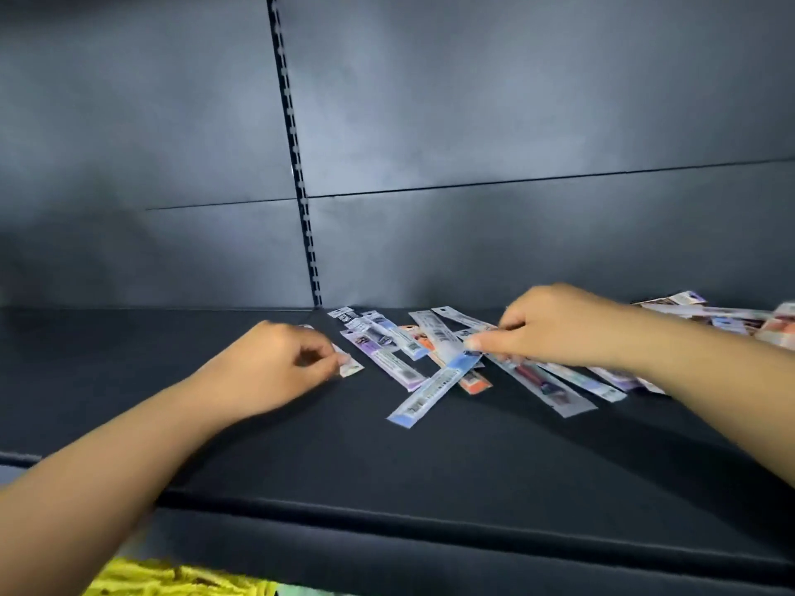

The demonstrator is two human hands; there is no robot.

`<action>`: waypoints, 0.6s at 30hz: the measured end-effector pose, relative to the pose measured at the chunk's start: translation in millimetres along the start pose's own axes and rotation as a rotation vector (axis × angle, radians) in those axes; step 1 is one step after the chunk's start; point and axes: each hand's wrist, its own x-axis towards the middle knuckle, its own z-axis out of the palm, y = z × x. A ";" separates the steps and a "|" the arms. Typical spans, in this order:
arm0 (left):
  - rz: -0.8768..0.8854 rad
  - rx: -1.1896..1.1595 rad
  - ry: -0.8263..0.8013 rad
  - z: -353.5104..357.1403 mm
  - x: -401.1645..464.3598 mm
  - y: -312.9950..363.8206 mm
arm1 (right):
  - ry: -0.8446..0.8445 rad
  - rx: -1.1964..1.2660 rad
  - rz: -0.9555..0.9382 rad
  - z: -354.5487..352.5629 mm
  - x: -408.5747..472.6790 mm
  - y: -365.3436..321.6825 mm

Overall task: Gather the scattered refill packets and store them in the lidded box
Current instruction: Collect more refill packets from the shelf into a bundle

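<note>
1. The left hand (275, 363) pinches a short packet (350, 368) just left of the pile (434, 359); the right hand (555, 326) pinches packets at the pile's top.
2. Best handled, probably, by sweeping the strips parallel before lifting; they look slippery.
3. The refill packets are long, slim, clear sleeves with barcodes, crisscrossed on the dark shelf (387, 458). No box is in view.

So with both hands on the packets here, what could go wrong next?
1. The left hand pinches only the end of one small packet, so it might slip free.
2. The right hand rests on a crisscrossed packet pile; lifting one could drag others along the shelf.
3. No lidded box is in view, so gathered packets may need carrying some way.
</note>
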 end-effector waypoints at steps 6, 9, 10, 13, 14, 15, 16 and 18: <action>0.153 0.105 -0.239 1.5 53.9 -55.5 | -0.168 -0.197 0.332 34.6 35.8 -34.0; 0.117 0.157 -0.520 12.0 76.3 -75.5 | -0.226 -0.154 0.408 41.3 52.8 -45.9; 0.122 0.175 -0.586 17.4 80.6 -80.4 | -0.234 -0.109 0.440 42.6 58.6 -47.2; 0.170 0.061 -0.618 31.3 84.0 -86.0 | -0.171 -0.049 0.501 40.1 69.9 -51.4; 0.194 -0.017 -0.607 34.1 84.0 -84.3 | -0.135 -0.035 0.506 37.9 71.6 -52.9; 0.212 -0.082 -0.605 35.3 82.1 -82.0 | -0.106 -0.012 0.502 36.5 74.1 -56.3; 0.223 -0.129 -0.596 35.9 81.3 -80.8 | -0.070 0.042 0.492 34.7 76.8 -60.6; 0.227 -0.181 -0.538 36.8 80.5 -83.8 | -0.001 0.212 0.471 35.7 85.2 -70.3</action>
